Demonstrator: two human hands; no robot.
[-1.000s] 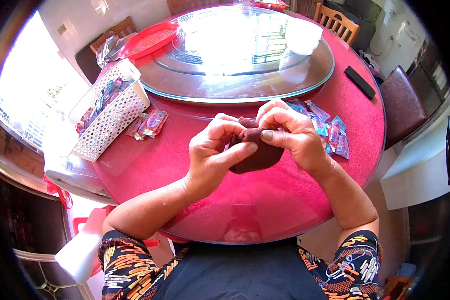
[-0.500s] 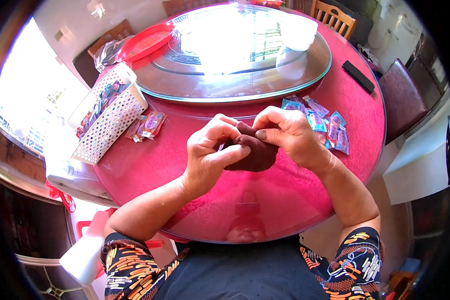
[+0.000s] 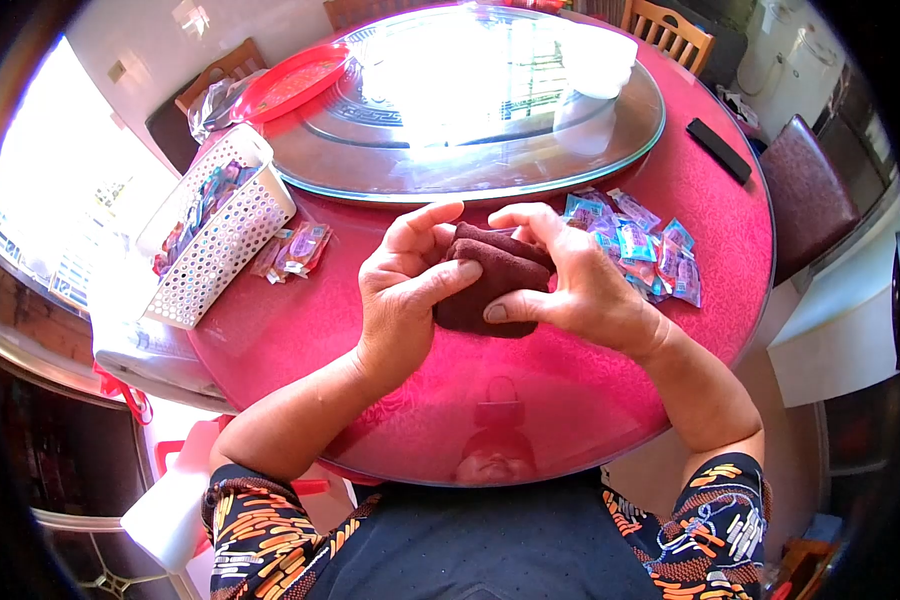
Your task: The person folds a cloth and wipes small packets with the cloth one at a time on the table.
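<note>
A dark brown cloth item (image 3: 490, 285), folded into a small bundle, is held up between both hands over the near part of the red table (image 3: 570, 400). My left hand (image 3: 402, 285) grips its left side, thumb across the front. On the right side, my right hand (image 3: 580, 275) holds it with the thumb low on the front and the fingers curved behind the top. Small colourful packets (image 3: 635, 245) lie in a pile just beyond my right hand. Another few packets (image 3: 295, 250) rest to the left, beside a white perforated basket (image 3: 220, 245) with more packets inside.
A glass turntable (image 3: 390, 180) fills the far middle, with a white container (image 3: 598, 62) on it. A red tray (image 3: 292, 84) is at the back left. On the right lies a black oblong object (image 3: 718, 151). Chairs stand around the table.
The brown cloth has gone from being pinched at its top edge to a more compact bundle. My right thumb has moved down its front, and my right fingers have spread around it.
</note>
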